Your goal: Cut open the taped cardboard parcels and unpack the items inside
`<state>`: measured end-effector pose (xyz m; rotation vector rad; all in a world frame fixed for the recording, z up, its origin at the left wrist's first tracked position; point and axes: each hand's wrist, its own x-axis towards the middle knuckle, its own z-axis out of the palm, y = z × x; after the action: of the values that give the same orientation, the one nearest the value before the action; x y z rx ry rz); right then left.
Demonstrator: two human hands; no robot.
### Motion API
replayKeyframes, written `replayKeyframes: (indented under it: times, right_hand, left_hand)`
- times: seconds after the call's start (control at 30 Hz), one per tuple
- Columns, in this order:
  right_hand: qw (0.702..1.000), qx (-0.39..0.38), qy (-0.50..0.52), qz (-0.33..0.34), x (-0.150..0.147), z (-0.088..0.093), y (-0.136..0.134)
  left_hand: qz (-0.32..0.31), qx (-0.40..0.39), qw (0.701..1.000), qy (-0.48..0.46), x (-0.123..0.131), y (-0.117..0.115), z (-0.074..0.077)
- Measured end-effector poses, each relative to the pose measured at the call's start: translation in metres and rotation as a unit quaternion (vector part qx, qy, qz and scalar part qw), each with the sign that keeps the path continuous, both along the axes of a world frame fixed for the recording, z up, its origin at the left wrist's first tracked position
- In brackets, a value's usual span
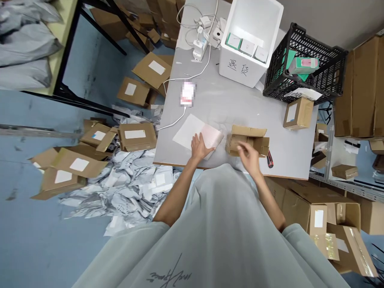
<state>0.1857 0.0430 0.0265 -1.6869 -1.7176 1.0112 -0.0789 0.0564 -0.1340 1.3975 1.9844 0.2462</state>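
My left hand (200,147) lies with fingers spread on a sheet of white and pale pink paper or thin wrapping (192,130). The pinkish right part of that sheet looks folded or doubled; what it covers, if anything, I cannot make out. To its right stands a small brown cardboard box (252,142) with its flaps up. My right hand (249,158) is over the box's front edge, fingers partly bent and apart, with nothing visible in them. A red and black box cutter (270,159) rests just right of the box.
At the back of the grey table (216,100) stand a white foam bin (240,70) with small boxes and a black crate (303,86). A closed carton (298,113) sits before the crate. A cabled phone-like device (187,94) lies left. Grey plastic bags (129,188) cover the floor.
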Motion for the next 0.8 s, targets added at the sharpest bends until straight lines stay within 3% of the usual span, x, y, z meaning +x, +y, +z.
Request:
replayKeyframes:
  times: [0.1,0.17,0.27,0.4,0.57,0.8]
  right_hand:
    - [0.986,-0.142,0.032,0.085,-0.055,-0.034,-0.005]
    - [0.966,-0.237,-0.005,0.106,-0.081,-0.066,-0.003]
    - [0.94,-0.325,-0.078,0.068,-0.106,-0.11,0.006]
    - [0.934,-0.341,-0.107,0.024,-0.126,-0.148,0.016]
    - [0.933,-0.343,-0.113,0.001,-0.142,-0.166,0.014]
    - [0.94,-0.335,-0.058,0.03,-0.143,-0.163,0.007]
  left_hand:
    - [-0.067,-0.001,0.998,0.01,0.001,-0.003,-0.017]
    - [-0.072,0.009,0.997,0.019,0.002,-0.007,-0.024]
    - [-0.03,0.003,0.999,0.033,-0.003,-0.012,-0.03]
    - [0.013,-0.007,1.0,0.02,-0.017,-0.013,-0.038]
    - [0.086,-0.071,0.992,-0.053,-0.046,-0.009,-0.049]
    - [0.117,-0.084,0.985,-0.097,-0.07,-0.02,-0.05]
